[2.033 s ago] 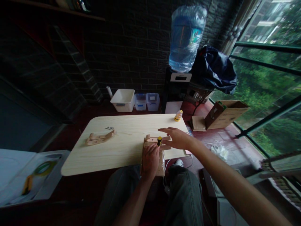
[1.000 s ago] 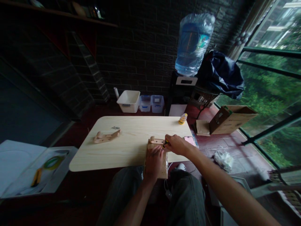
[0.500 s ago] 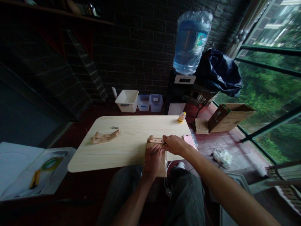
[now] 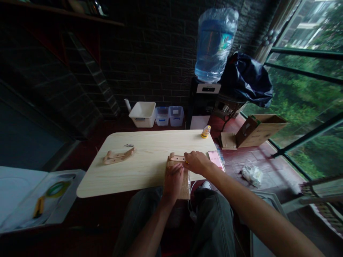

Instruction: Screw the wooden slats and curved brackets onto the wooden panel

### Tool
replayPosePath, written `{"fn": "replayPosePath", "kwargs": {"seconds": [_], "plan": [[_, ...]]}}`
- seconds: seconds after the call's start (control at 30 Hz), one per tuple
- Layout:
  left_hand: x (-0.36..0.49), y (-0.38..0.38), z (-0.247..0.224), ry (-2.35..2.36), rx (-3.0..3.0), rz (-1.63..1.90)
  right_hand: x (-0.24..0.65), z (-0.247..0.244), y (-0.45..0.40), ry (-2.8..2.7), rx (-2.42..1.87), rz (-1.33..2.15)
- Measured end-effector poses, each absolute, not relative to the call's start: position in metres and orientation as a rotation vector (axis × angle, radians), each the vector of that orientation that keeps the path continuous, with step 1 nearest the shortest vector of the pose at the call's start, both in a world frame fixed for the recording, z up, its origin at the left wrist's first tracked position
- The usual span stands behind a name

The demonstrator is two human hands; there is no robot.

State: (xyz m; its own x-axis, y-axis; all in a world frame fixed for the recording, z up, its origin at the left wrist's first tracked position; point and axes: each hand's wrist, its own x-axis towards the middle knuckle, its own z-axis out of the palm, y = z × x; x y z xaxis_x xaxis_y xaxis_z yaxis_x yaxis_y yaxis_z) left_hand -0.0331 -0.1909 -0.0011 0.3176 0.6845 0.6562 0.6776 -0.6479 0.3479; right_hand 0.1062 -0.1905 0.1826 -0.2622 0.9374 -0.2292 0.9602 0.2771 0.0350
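Note:
A tape-wrapped cardboard-brown block (image 4: pixel 184 191) juts over the table's front edge toward my lap. My left hand (image 4: pixel 174 178) lies on top of it, fingers stretched forward and close to my right hand. At the block's far end rests a pale wooden piece (image 4: pixel 177 158) with a curled left end and dark holes. My right hand (image 4: pixel 197 162) is closed at the piece's right end, around something small with a bit of yellow showing; its fingers hide most of it. Another wooden piece (image 4: pixel 119 156), hook-shaped, lies at the left on the table (image 4: pixel 150 142).
Small dark metal parts (image 4: pixel 129 145) lie near the hooked wood. A phone (image 4: pixel 215 159) and a yellow-based bottle (image 4: pixel 205 132) are at the table's right. Floor bins (image 4: pixel 142 115), a water dispenser (image 4: pixel 205 96) and a cardboard box (image 4: pixel 259 132) stand beyond. A white container (image 4: pixel 66 200) sits at left.
The camera view has shifted slightly. Both hands stay at the block, with the right hand's grip turned a little; a yellow bit now shows under its fingers.

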Motion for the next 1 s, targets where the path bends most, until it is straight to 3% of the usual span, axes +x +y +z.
{"fn": "replayPosePath", "kwargs": {"seconds": [0.67, 1.0], "plan": [[-0.034, -0.194, 0.002, 1.301, 2.477, 1.255, 0.108, 0.179, -0.187, 2.417, 1.710, -0.362], [-0.034, -0.190, -0.001, 1.298, 2.484, 1.252, 0.110, 0.180, -0.186, 2.351, 1.713, -0.278]]}}
